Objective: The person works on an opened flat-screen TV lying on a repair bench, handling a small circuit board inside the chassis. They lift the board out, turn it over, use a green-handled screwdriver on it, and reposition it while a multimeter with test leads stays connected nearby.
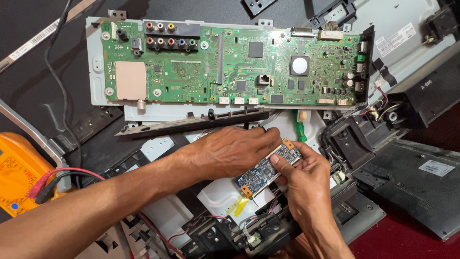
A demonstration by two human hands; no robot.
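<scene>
Across the upper half of the frame a large green main board [230, 67] is lying on a grey metal backing plate [96, 62], studded with black chips, a round silver pad and a row of coloured round sockets at upper left. Below it a long dark plastic strip [191, 123] is running slantwise, crossing just above the hands. At far left an orange multimeter [17, 177] is sitting with red and black leads [67, 175] trailing toward the left forearm. Black plastic brackets and thin bundled wires [345, 139] are crowding the right centre, and a dark flat panel [421, 187] is lying at lower right on a dark red tabletop [407, 240].

In the centre, a small blue circuit board [266, 169], narrow and rectangular with orange tabs at both ends, is being held slanted above a white sheet-metal surface [220, 192]. The left hand [225, 151] is lying palm down over the board's upper-left edge, fingers curled against it; its grip is half closed and touching the board. The right hand [302, 184] is pinching the board's right end, thumb pressed on top and fingers beneath. A yellow strip of tape [238, 207] is hanging from the board's lower end.
</scene>
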